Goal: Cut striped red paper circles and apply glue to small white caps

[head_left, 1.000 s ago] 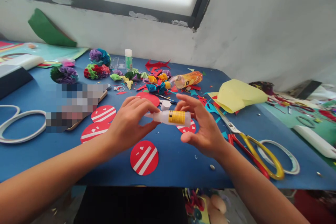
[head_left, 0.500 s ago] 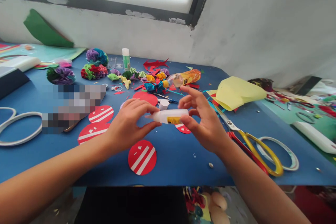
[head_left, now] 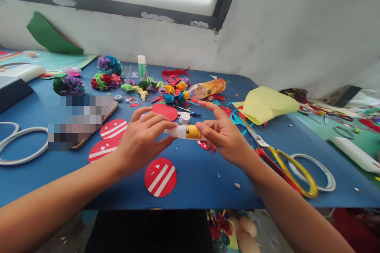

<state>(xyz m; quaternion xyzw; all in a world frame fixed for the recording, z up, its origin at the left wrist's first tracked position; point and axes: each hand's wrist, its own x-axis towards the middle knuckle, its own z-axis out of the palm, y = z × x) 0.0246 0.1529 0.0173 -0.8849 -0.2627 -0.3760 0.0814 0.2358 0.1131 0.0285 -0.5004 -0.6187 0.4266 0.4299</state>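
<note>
A small white glue bottle (head_left: 192, 131) with a yellow label lies sideways between my hands above the blue table. My left hand (head_left: 145, 136) pinches its nozzle end, and my right hand (head_left: 222, 134) grips the other end with the index finger raised. Just behind the bottle a white cap (head_left: 184, 118) stands on the table. Below it lies a red paper circle (head_left: 160, 177) with white stripes. Two more striped circles (head_left: 114, 129) are left of my left hand, and a plain red circle (head_left: 166, 112) is behind it.
Large yellow and red scissors (head_left: 276, 152) and a tape ring (head_left: 329, 178) lie at the right. Yellow paper (head_left: 267, 104), an orange-labelled bottle (head_left: 208, 88), a glue stick (head_left: 142, 67) and paper flowers (head_left: 107, 81) are further back. A phone (head_left: 111, 110), partly pixelated, lies left.
The glue bottle has turned in my hands, so more of its yellow label shows. My right hand has shifted slightly left and its fingers have closed more round the bottle's end.
</note>
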